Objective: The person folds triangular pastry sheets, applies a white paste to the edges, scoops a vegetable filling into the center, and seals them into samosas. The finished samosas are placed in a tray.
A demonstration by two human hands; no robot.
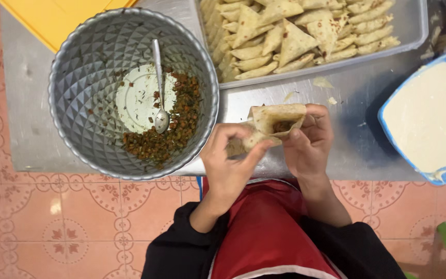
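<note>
Hands [269,150] around filled pastry cone [274,121]

There is only one view, from a camera worn on the person's head. It looks almost straight down, so the grey metal tabletop [347,98] is seen from above. The tabletop fills the upper part of the picture and the pink patterned floor tiles [78,222] the lower part. The person's own body, in a red and black garment [264,232], enters from the bottom edge, so the top of the picture is away from the person. The camera is near: both hands [269,150] lie close to the centre, and the large faceted metal bowl [78,88] takes much of the left half.
</note>
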